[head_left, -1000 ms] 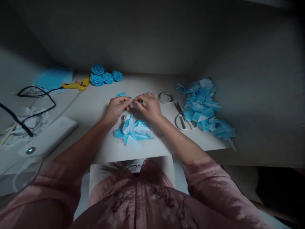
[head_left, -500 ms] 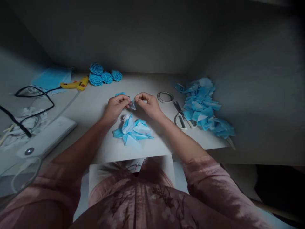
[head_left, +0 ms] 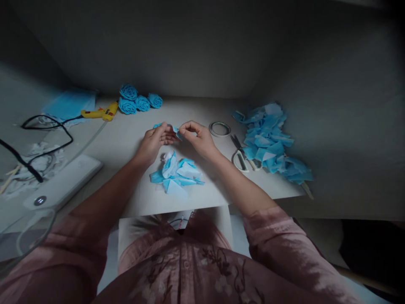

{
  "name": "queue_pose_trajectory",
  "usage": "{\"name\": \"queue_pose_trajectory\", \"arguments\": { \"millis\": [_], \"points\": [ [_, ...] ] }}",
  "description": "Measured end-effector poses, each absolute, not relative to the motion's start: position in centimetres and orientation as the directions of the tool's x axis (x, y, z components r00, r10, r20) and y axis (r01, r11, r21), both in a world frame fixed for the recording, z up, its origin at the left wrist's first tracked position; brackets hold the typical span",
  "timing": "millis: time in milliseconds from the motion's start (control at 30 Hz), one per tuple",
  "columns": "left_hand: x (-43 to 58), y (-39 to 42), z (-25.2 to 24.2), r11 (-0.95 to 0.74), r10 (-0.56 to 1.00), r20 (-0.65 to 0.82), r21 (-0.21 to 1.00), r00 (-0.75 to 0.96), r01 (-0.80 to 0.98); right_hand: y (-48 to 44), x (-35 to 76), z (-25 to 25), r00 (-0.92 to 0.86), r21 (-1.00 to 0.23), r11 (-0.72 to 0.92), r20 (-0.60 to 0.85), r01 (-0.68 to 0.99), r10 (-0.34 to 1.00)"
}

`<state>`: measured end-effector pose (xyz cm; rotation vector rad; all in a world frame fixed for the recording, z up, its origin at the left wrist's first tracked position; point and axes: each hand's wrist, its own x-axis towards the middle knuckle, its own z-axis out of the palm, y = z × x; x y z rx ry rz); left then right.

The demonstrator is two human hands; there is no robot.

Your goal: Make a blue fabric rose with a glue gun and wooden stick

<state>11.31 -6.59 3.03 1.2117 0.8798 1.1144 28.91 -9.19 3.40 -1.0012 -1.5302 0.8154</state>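
Observation:
My right hand pinches a small blue crepe-paper piece between thumb and fingertips. My left hand is close on its left, fingers stretched out and thumb apart; whether it touches the piece I cannot tell. Behind the left hand, a bit of blue material shows, mostly hidden. On the table just below both hands lies a loose heap of blue and white cut pieces.
Scissors and a roll of tape lie to the right, beside a large pile of blue pieces. Several blue paper roses and a yellow glue gun sit back left. A white power strip and black cord are left.
My left hand has released its pinch on the small piece, and its fingers have opened out. My right hand still pinches the piece, almost in the same place.

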Motion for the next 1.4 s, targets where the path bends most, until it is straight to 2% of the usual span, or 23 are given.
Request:
{"name": "queue_pose_trajectory", "arguments": {
  "millis": [133, 267, 500, 667, 1133, 1400],
  "points": [
    [11.2, -6.6, 2.9, -0.002, 0.955, 0.044, 0.990, 0.294, -0.144, -9.4, 28.9, 3.5, -0.071, -0.874, 0.417, 0.413, 0.251, 0.908],
    [11.0, -6.7, 2.9, -0.089, 0.939, 0.106, 0.994, 0.327, -0.067, -9.2, 28.9, 3.2, -0.074, -0.864, 0.413, 0.410, 0.287, 0.909],
    [10.9, -6.3, 2.2, -0.198, 0.953, 0.183, 0.979, 0.240, 0.039, -8.9, 28.9, 2.8, -0.101, -0.863, 0.421, 0.410, 0.280, 0.907],
    [11.0, -6.1, 2.0, -0.227, 0.948, 0.200, 0.970, 0.248, 0.087, -8.9, 29.1, 2.9, -0.082, -0.862, 0.392, 0.387, 0.321, 0.918],
    [10.9, -6.5, 2.4, -0.218, 0.929, 0.184, 0.973, 0.320, 0.072, -8.7, 29.5, 2.9, -0.124, -0.867, 0.402, 0.382, 0.296, 0.916],
    [11.0, -6.5, 2.4, -0.246, 0.922, 0.226, 0.969, 0.314, 0.027, -8.7, 29.7, 3.2, -0.106, -0.870, 0.386, 0.371, 0.306, 0.922]
  ]
}}
